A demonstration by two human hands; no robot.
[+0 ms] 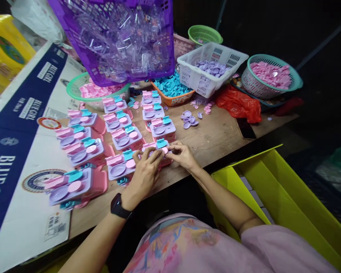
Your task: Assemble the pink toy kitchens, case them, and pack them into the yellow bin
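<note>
Both my hands meet over a small toy set (161, 143) with a purple top, near the front edge of the wooden table. My left hand (148, 167) has its fingers bent down onto the set, thumb and fingertips on a round pink piece (165, 150). From the right, my right hand (183, 155) pinches at the edge of that same pink piece. Similar toy sets (123, 141) stand in rows to the left, each with a purple plate, a pink disc and a blue part. Loose purple pans (188, 120) lie behind my right hand.
A purple basket (172, 45) of clear parts looms over the back left. Behind stand an orange basket (174, 100), a white basket (197, 81) and a teal basket (295, 77). A phone (246, 129) lies at the edge, above a yellow box (287, 189).
</note>
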